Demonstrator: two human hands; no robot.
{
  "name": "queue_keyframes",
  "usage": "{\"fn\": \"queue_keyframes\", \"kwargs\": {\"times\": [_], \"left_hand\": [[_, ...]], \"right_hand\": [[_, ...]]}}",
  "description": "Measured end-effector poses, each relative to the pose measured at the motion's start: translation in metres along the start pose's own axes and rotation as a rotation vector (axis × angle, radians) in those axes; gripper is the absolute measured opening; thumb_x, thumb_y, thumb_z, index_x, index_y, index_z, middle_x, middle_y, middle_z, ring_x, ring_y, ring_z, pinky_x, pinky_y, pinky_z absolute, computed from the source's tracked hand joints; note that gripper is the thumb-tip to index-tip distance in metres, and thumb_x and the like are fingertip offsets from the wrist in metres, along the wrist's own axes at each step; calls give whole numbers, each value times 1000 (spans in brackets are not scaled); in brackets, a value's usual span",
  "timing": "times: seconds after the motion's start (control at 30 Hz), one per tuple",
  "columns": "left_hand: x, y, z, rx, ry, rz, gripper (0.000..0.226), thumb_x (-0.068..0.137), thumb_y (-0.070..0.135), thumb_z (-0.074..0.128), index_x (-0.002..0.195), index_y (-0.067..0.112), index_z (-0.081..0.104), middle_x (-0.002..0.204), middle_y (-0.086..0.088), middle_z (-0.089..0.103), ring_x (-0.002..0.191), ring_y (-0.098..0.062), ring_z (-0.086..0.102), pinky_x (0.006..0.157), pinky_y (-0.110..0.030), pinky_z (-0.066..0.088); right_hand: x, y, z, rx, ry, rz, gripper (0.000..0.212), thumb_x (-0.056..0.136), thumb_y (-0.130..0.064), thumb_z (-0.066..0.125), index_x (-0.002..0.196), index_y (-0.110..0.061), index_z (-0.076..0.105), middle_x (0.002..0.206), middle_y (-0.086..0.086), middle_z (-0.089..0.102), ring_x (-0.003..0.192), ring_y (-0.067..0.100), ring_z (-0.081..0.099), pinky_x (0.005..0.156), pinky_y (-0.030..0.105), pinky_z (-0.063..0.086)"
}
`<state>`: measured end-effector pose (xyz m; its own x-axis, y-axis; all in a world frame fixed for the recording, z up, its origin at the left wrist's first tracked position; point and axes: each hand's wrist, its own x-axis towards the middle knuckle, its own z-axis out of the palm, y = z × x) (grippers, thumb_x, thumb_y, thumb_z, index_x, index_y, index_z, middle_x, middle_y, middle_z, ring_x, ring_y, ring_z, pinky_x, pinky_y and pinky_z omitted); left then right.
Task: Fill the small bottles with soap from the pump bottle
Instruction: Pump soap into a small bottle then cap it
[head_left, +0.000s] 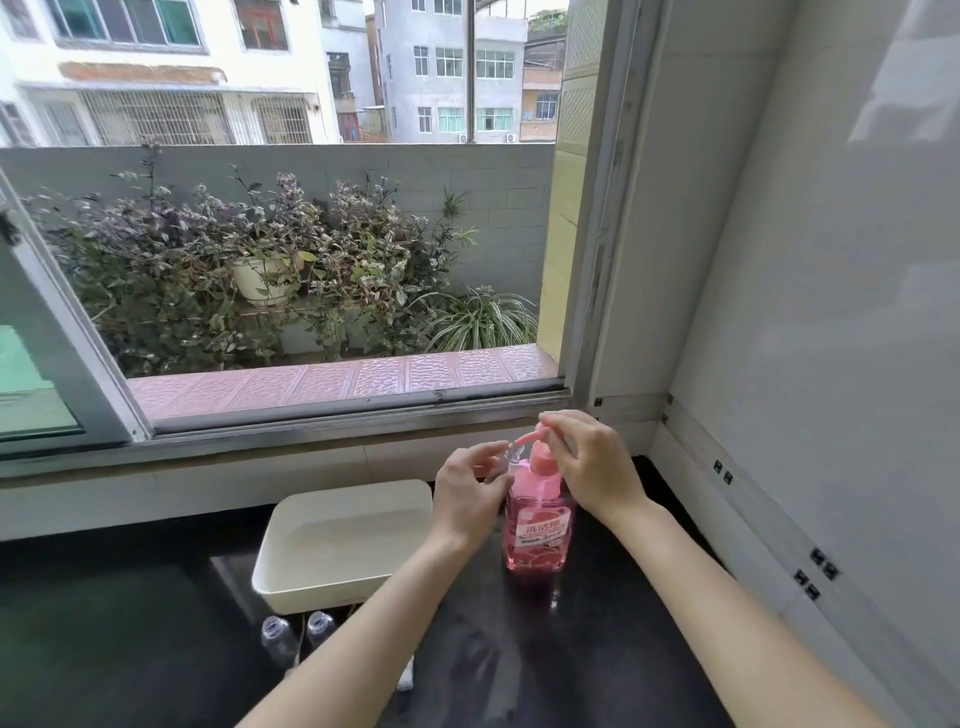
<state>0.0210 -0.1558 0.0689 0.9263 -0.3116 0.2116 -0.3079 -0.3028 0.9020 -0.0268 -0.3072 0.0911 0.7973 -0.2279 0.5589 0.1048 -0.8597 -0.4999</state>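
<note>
A pink pump bottle (538, 525) of soap stands upright on the dark counter. My right hand (587, 462) rests on its pump head, fingers curled over the top. My left hand (467, 493) holds a small clear bottle (506, 460) up beside the pump, its open neck right under the spout tip. Two more small clear bottles (298, 631) stand on the counter in front of the tray, partly hidden by my left forearm.
A white rectangular tray (291, 582) sits left of the pump bottle. Behind runs the window sill (311, 441), with an open window and plants outside. A white tiled wall (805, 415) closes the right side. Dark counter (130, 649) stretches left.
</note>
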Motion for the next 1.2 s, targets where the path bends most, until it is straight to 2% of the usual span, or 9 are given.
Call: {"fn": "queue_keyframes", "kwargs": {"times": [0.17,0.3,0.4,0.67,0.8,0.93,1.0,1.1,1.2], "left_hand": [[4,3,0,64,14,78,39,75,14,76,114,16,67,99,-5,64,83,-11,59,80,-20,48],[5,0,3,87,15,94,39,78,15,74,116,16,66,93,0,59,80,-6,56,80,-19,49],[5,-6,7,113,20,69,37,79,17,73,115,15,66,89,3,57,78,-6,56,80,-21,49],[8,8,3,136,22,95,37,78,11,72,115,15,67,96,-5,60,85,-15,59,80,-19,46],[15,13,1,151,15,114,38,79,8,71,115,14,66,94,0,56,82,-11,55,74,-7,37],[18,11,2,168,15,123,37,78,8,71,115,15,67,92,1,56,80,-13,57,76,-16,43],[19,6,3,150,21,123,37,78,7,72,114,13,67,91,2,56,81,-13,57,78,-14,45],[17,-3,7,164,35,132,37,77,10,73,113,13,68,87,6,54,75,-6,53,70,2,38],[13,-8,9,154,32,110,36,78,12,73,113,12,67,88,5,56,75,-5,54,72,0,40]], "right_hand": [[-4,-2,6,-38,63,1,22,89,-15,61,108,-6,68,108,8,71,99,19,66,86,23,47],[-13,-6,18,-44,207,89,17,88,-18,62,103,-15,70,96,2,74,86,16,67,80,32,54],[-19,-6,30,-62,237,123,15,88,-19,61,101,-17,70,92,-1,73,82,15,67,86,36,48],[-12,-11,17,-152,219,90,16,87,-23,64,100,-15,71,86,1,74,81,19,66,85,33,41],[-1,-10,4,-187,135,44,14,86,-21,66,95,-13,72,87,3,75,84,23,62,85,36,41],[1,-18,2,-323,32,-116,6,80,-4,69,75,-4,69,73,6,70,71,23,62,75,35,53],[0,-21,8,-410,6,-176,14,70,7,72,67,-4,63,65,6,65,64,22,60,67,31,54],[-7,-16,17,-393,24,-142,15,67,7,75,77,-1,68,75,10,71,71,22,66,71,29,55],[-16,-15,23,-361,9,-89,27,71,0,76,98,2,70,96,16,73,88,29,69,82,36,54]]}}
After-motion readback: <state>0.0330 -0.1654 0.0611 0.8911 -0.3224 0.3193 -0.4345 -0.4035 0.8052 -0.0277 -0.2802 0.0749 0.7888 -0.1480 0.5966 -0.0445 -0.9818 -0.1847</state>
